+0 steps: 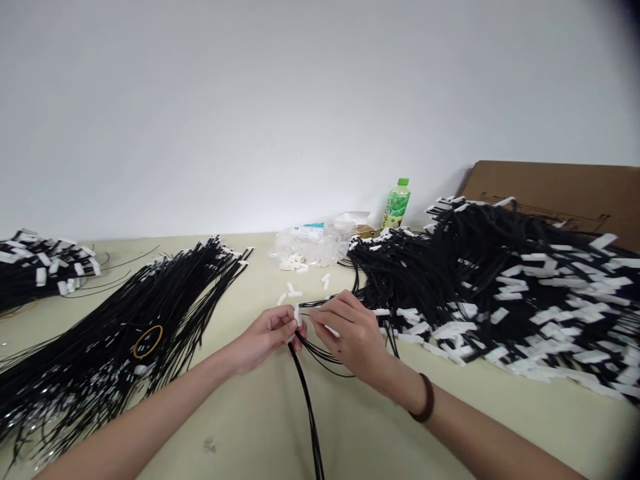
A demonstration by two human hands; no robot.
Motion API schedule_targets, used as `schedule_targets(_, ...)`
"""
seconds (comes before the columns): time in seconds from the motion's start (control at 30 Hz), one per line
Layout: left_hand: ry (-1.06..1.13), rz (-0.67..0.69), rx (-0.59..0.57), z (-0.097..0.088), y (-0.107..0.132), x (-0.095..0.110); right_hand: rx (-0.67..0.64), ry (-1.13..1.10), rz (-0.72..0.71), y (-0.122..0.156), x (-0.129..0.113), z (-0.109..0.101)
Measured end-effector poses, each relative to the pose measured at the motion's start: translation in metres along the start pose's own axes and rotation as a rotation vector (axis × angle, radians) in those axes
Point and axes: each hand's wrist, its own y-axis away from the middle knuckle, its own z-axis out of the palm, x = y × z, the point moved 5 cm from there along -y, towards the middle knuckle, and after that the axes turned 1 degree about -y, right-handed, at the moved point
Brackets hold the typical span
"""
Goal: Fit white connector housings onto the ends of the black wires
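My left hand [275,331] is closed on a white connector [297,315] at the middle of the table. Black wires [306,387] run down from beneath its fingers toward the near edge. Just right of the connector, my right hand [345,330] pinches a thin black wire end close to the connector's side; the very tip is too small to make out. More black wires pass below the right hand. Several loose white connectors [295,294] lie on the table beyond my hands.
A black wire bundle with a yellow rubber band [148,341] lies left, another wire pile [45,260] farther left. Heaped wires with white connectors [500,293] spread right. Behind are a clear plastic bag [320,243], a green-capped bottle [397,205] and cardboard [555,193].
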Motion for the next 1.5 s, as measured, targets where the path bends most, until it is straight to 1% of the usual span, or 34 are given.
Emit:
schedule_targets(0.2, -0.034, 0.013, 0.006, 0.0007, -0.0006, 0.0002, 0.000, 0.014, -0.020, 0.0005, 0.0004, 0.0023)
schedule_targets(0.4, -0.071, 0.008, 0.009, 0.0024, 0.0010, 0.0022, 0.020, 0.033, -0.003, -0.0001, 0.0030, 0.0014)
schedule_targets(0.6, -0.025, -0.017, 0.024, 0.0002, 0.0016, 0.0010, -0.001, 0.015, 0.007, 0.0017, 0.0035, 0.0038)
schedule_targets(0.8, 0.006, -0.069, 0.024, -0.0012, 0.0014, -0.0009, -0.020, 0.025, 0.054, 0.0046, 0.0061, 0.0052)
schedule_targets(0.97, 0.002, -0.077, 0.028, -0.0010, 0.0013, -0.0005, -0.035, 0.092, 0.028, 0.0062, 0.0071, 0.0068)
schedule_targets(1.17, 0.001, -0.083, 0.040, -0.0014, 0.0029, -0.0003, -0.025, 0.162, -0.010, 0.0045, 0.0062, 0.0034)
schedule_targets(1.3, -0.019, -0.060, 0.034, -0.0001, 0.0035, 0.0009, -0.041, 0.173, -0.016, 0.0053, 0.0083, 0.0040)
schedule_targets(1.5, -0.028, -0.066, 0.036, 0.0000, 0.0040, -0.0001, -0.044, 0.169, -0.024, 0.0067, 0.0069, 0.0078)
